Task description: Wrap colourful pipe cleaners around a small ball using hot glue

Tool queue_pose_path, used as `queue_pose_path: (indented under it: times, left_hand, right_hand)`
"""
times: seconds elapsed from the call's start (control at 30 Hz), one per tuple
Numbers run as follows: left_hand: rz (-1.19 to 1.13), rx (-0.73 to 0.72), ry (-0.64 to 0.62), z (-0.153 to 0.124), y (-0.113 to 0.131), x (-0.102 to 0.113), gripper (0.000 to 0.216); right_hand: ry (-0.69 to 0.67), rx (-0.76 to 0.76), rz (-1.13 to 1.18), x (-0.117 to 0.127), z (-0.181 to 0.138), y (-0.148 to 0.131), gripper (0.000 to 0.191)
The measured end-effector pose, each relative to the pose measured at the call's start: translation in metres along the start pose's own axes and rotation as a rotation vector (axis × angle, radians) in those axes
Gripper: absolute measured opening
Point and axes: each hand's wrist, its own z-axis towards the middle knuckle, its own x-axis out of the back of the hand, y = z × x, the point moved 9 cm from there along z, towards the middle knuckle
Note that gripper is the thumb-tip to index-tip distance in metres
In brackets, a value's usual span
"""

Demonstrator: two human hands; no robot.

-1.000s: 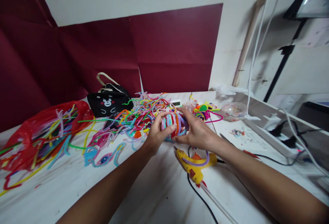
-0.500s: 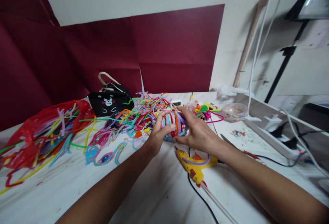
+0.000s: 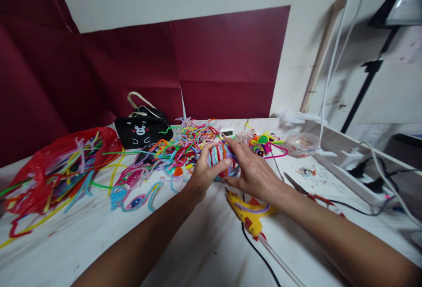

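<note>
Between my two hands is a rounded bundle of striped pipe cleaners in blue, red, pink and orange. My left hand wraps its left side, with the thumb laid across the front. On the other side, my right hand curves over the bundle's top and right edge, hiding part of it. Just below my right hand lies a yellow glue gun, a purple pipe cleaner resting across it. A heap of loose coloured pipe cleaners spreads behind and to the left of the bundle.
Scissors lie open to the right, near a white cable tray and a clear bowl. At left are a red plastic bag of pipe cleaners, a black bag and a pipe-cleaner eye piece. A small digital display stands behind.
The bundle has turned slightly in my hands, showing different stripes. My left thumb has shifted a little to the right. The purple pipe cleaner by the glue gun has shifted too.
</note>
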Motion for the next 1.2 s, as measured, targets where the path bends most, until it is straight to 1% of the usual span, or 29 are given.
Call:
queue_pose_path:
  times: [0.2, 0.4, 0.53, 0.67, 0.77, 0.83, 0.9, 1.0, 1.07, 1.2]
  left_hand:
    - [0.003, 0.009, 0.048, 0.000, 0.001, 0.002, 0.066]
    - [-0.009, 0.010, 0.047, 0.000, 0.005, -0.002, 0.071]
    - [-0.028, 0.033, 0.052, -0.001, 0.005, -0.004, 0.077]
    - [-0.040, 0.044, 0.094, -0.001, 0.006, -0.002, 0.075]
    - [-0.092, 0.053, 0.105, -0.001, 0.008, -0.002, 0.076]
    - [-0.129, 0.076, 0.102, -0.001, 0.008, -0.003, 0.079]
    - [-0.155, 0.106, 0.107, -0.001, 0.006, -0.003, 0.079]
    - [-0.192, 0.127, 0.130, 0.000, 0.004, 0.000, 0.077]
    - [-0.217, 0.124, 0.139, 0.001, 0.003, 0.003, 0.077]
    - [-0.260, 0.110, 0.151, 0.003, 0.001, 0.007, 0.080]
  right_hand:
    - [0.014, 0.024, -0.061, 0.000, -0.001, -0.007, 0.104]
    - [-0.001, 0.032, -0.109, 0.002, -0.002, -0.012, 0.104]
    - [0.020, 0.080, -0.131, 0.003, -0.003, -0.014, 0.100]
    - [0.046, 0.095, -0.076, 0.009, -0.003, -0.008, 0.103]
    - [0.075, 0.074, 0.028, 0.020, -0.001, 0.003, 0.108]
    - [0.084, 0.067, 0.102, 0.027, 0.001, 0.009, 0.107]
    - [0.090, 0.067, 0.146, 0.033, 0.001, 0.013, 0.097]
    - [0.108, 0.070, 0.146, 0.042, -0.001, 0.011, 0.071]
    - [0.113, 0.060, 0.132, 0.046, -0.002, 0.009, 0.058]
    - [0.104, 0.016, 0.156, 0.047, -0.001, 0.009, 0.042]
